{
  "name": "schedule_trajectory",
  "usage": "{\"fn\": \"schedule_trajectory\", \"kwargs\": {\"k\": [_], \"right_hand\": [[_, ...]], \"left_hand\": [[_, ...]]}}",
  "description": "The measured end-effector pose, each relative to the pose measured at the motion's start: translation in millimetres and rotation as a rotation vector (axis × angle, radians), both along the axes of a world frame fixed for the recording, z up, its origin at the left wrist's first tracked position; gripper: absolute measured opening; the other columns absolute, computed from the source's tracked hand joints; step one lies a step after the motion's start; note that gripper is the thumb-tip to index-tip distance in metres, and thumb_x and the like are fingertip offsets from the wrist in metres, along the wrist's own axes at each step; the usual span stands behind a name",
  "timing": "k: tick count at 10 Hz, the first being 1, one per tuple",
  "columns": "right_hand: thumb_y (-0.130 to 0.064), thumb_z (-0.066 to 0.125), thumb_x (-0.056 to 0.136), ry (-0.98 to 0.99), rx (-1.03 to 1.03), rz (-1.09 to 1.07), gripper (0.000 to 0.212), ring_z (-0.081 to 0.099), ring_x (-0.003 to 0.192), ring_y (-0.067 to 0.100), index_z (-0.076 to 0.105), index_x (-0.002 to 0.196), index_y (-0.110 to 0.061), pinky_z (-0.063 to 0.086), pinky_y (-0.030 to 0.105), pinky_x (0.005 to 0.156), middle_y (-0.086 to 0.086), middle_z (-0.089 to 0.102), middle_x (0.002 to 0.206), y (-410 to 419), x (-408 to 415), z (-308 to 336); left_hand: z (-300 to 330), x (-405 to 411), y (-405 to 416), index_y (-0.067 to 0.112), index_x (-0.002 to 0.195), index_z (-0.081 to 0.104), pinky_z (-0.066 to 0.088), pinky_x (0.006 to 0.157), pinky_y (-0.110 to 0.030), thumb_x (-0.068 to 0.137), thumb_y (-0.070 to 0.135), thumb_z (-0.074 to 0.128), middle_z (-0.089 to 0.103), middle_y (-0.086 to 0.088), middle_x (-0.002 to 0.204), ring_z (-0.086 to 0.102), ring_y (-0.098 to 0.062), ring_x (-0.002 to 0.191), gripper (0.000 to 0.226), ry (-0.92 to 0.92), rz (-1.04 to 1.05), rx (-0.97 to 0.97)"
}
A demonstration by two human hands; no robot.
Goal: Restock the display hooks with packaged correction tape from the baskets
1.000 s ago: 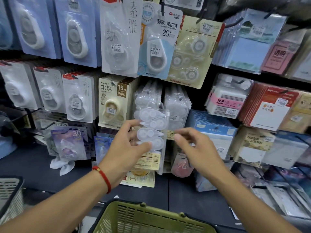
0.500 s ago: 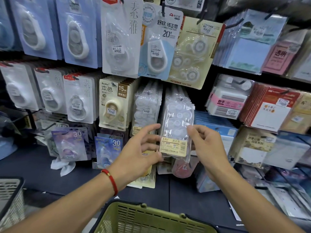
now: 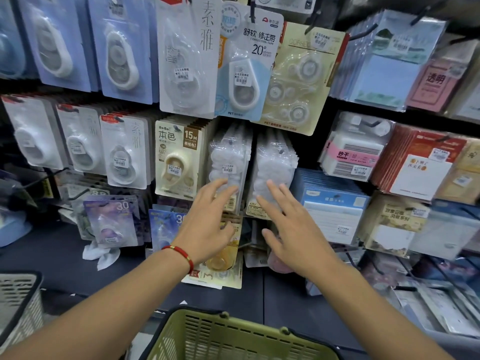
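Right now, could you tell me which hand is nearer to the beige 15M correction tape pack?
Left. The left hand is just right of and below the beige 15M correction tape pack; the right hand is farther right, against the clear refill packs.

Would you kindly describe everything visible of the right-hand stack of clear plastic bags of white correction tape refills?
The right-hand stack of clear plastic bags of white refills hangs from a hook through a hole near its top, beside a matching stack on its left. The crinkly, glossy bags hold round white pieces, blurred here, and a yellowish label runs across the bottom edge. The right hand has straight fingers lying against the front bag's lower half.
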State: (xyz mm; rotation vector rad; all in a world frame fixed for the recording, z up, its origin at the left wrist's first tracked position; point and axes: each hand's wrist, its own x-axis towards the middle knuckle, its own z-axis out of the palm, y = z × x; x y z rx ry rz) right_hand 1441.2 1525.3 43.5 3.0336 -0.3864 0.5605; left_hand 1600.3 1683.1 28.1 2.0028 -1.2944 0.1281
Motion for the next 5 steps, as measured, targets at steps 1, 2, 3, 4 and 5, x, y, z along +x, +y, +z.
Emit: {"fn": "schedule_trajectory", "kwargs": {"k": [1,2,3,4,5], "right_hand": [[-0.029,0.047,0.108,0.085,-0.056,-0.093,0.072,-0.022,0.160,0.013,0.007,0.168,-0.025,0.012,0.040,0.132,-0.009,-0.029,0.171,-8,15,-7],[-0.022,0.049,0.105,0.045,-0.041,-0.130,0.076,-0.024,0.159,0.012,0.008,0.168,-0.017,0.020,0.039,0.130,-0.010,-0.032,0.170,-8,22,-15],[-0.018,0.052,0.102,-0.019,0.019,-0.104,0.069,-0.018,0.160,0.011,0.024,0.165,-0.017,0.028,0.037,0.127,-0.008,-0.021,0.174,1,18,-12],[-0.018,0.054,0.103,-0.113,0.160,-0.075,0.056,0.014,0.160,0.011,0.041,0.157,-0.023,0.038,0.032,0.118,-0.009,0.008,0.176,7,-7,0],[-0.013,0.063,0.101,-0.332,0.341,-0.106,0.040,0.050,0.141,0.012,0.062,0.139,-0.026,0.038,0.029,0.119,-0.008,0.048,0.158,12,-48,30]], "left_hand": [[-13,11,-11,0.029,0.166,0.022,0.026,0.124,-0.034,0.091,0.012,0.070,-0.003,0.015,0.172,-0.002,-0.011,0.159,0.091,-0.069,0.013,0.112],[-23,15,-12,0.030,0.167,0.020,0.028,0.124,-0.034,0.090,0.011,0.071,-0.011,0.017,0.173,-0.005,-0.011,0.160,0.094,-0.157,0.025,0.138],[-17,10,-6,0.028,0.165,0.028,0.025,0.126,-0.036,0.090,0.007,0.068,0.000,0.012,0.175,0.002,-0.015,0.161,0.087,-0.107,-0.009,0.097],[1,-2,11,0.024,0.158,0.042,0.025,0.128,-0.036,0.092,0.001,0.063,0.030,0.005,0.168,0.025,-0.017,0.155,0.073,-0.048,-0.023,0.005],[25,-20,43,0.027,0.139,0.063,0.046,0.113,-0.036,0.090,-0.004,0.067,0.062,0.009,0.139,0.058,-0.011,0.127,0.057,0.101,-0.014,-0.255]]}}
